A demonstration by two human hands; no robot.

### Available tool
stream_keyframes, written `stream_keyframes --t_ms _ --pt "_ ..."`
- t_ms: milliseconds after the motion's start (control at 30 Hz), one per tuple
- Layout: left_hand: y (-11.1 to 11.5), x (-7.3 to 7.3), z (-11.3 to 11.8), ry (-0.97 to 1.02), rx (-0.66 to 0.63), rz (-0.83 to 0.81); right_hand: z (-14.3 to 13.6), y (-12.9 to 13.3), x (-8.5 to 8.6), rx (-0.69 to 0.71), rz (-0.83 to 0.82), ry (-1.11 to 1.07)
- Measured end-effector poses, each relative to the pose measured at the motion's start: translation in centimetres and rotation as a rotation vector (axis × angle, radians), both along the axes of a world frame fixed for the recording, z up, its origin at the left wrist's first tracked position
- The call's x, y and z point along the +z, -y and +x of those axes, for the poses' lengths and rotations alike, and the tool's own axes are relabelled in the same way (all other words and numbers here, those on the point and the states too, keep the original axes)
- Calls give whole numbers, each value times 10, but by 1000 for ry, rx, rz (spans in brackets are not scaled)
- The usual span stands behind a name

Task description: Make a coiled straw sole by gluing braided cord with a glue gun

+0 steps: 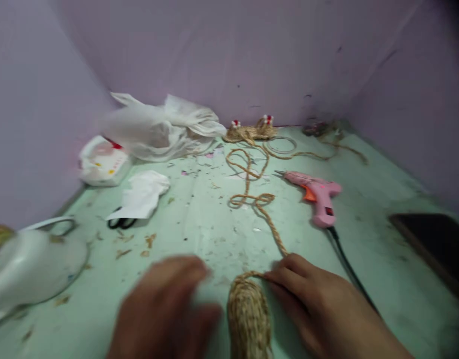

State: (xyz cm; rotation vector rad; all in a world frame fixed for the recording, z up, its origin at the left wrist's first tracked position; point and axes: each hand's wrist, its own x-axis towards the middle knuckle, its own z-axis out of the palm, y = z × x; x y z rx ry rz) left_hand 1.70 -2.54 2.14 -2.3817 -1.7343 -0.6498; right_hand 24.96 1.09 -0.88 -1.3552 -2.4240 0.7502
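A long rounded piece of coiled straw cord (249, 319), shaped like a small sole, stands out from the lower edge of the view. Tan twisted cord (276, 232) curls around its top rim and runs off across the table. My right hand (315, 294) pinches this cord between thumb and fingers, just right of the piece's tip. To the left of the piece is my left hand (165, 309), smeared by motion, thumb and forefinger apart with nothing visible between them. The piece's lower part is cut off by the frame.
A pink glue gun (319, 192) with a black cable lies right, near a dark phone-like slab (434, 244). Scissors (121, 222) lie partly under white paper (145, 192). Behind are a plastic bag (165, 129), a white box (104, 162) and another straw item (251, 132).
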Motion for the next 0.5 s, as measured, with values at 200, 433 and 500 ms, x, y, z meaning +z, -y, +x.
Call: stream_keyframes --t_ms 200,433,500 --pt "-90 29 -74 -274 724 -434 1 -1 -11 30 68 81" --pt "-102 9 -78 -364 674 -306 -5 0 7 -80 4 77" --pt "-88 14 -70 -415 658 -183 -6 0 12 -85 6 71"
